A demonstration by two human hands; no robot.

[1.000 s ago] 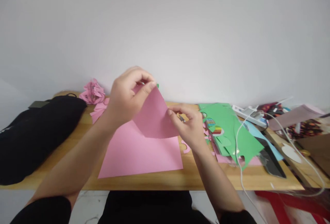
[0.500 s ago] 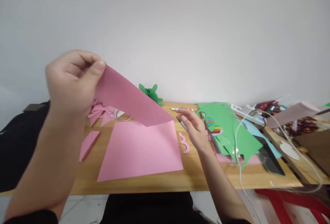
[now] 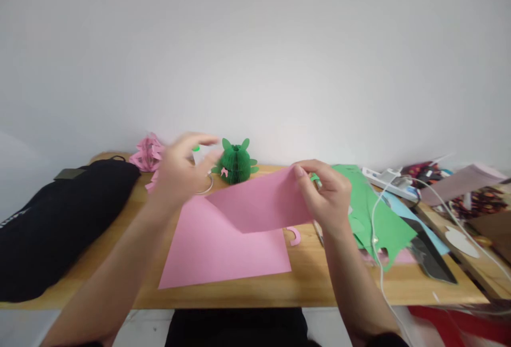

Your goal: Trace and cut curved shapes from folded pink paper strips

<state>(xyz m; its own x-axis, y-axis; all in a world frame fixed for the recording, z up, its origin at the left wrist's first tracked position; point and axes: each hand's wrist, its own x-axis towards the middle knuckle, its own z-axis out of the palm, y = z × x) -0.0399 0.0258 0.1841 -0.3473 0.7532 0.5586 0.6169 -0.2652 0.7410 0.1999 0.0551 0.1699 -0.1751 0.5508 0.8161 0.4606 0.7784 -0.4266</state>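
My right hand [image 3: 325, 190] pinches the right end of a pink paper strip [image 3: 263, 203], which hangs over a larger pink sheet [image 3: 223, 256] lying flat on the wooden table [image 3: 311, 288]. To the left, my left hand [image 3: 186, 168] is in the air, blurred by motion, with thumb and fingers apart and nothing between them. Just right of the sheet lies a small curved pink paper cutout [image 3: 294, 236], partly covered by the strip. Behind the strip stands a green honeycomb paper figure [image 3: 236, 165] with leaf-like ears and a small pink bow.
A black cloth bundle [image 3: 72, 214] lies at the left, pink folded paper [image 3: 147, 154] behind it. Green paper sheets [image 3: 371, 224], a white cable [image 3: 373, 230], a power strip [image 3: 389, 183] and a dark flat device [image 3: 433, 256] crowd the right side.
The pink strip has passed from my left hand to my right and come lower. My left hand has let go and opened. The view has shifted slightly.
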